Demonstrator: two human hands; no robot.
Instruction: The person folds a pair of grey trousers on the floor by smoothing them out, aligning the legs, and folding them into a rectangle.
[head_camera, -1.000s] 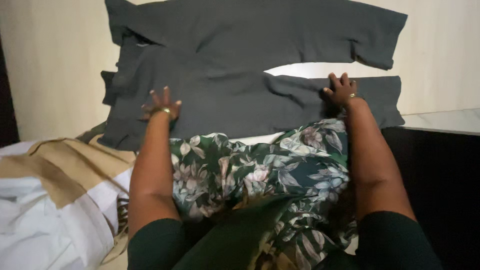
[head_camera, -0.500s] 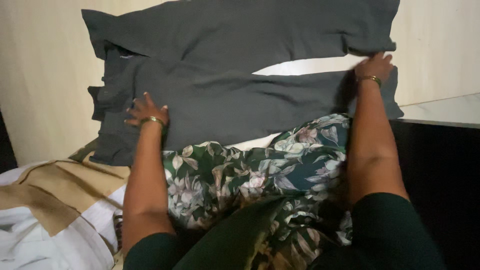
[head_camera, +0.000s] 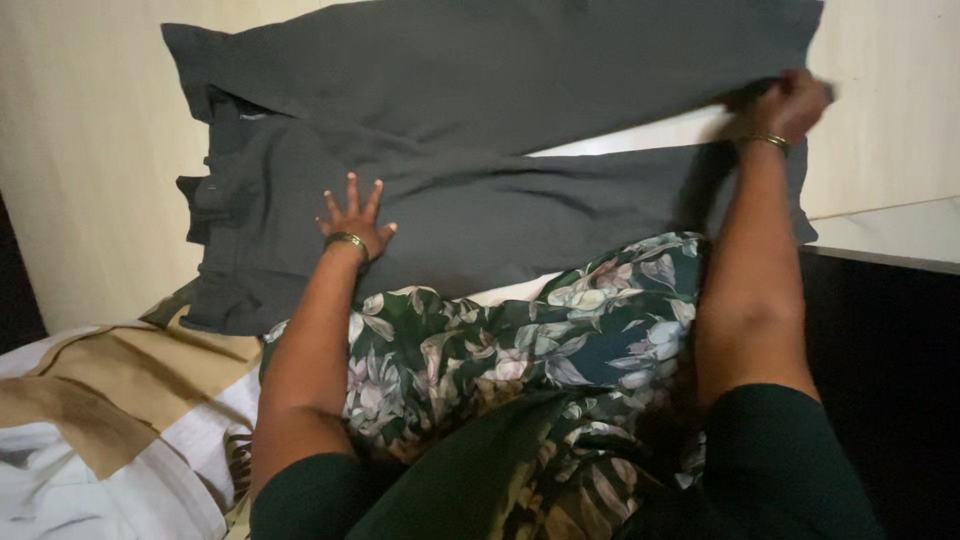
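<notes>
A pair of dark grey trousers (head_camera: 480, 110) lies spread flat across a pale surface, its two legs running to the right. My left hand (head_camera: 355, 218) rests flat with fingers spread on the nearer leg, close to the seat. At the far end, my right hand (head_camera: 792, 102) grips the hem of the farther leg. A gold bangle sits on each wrist.
A green floral cloth (head_camera: 520, 340) lies bunched between my arms, below the trousers. White and tan fabric (head_camera: 100, 420) is heaped at the lower left. The pale surface (head_camera: 80, 150) ends at a dark edge on the right (head_camera: 880, 330).
My right hand has moved up and right from the nearer leg to the farther leg's hem and closed on it. My left hand has slid right along the nearer leg.
</notes>
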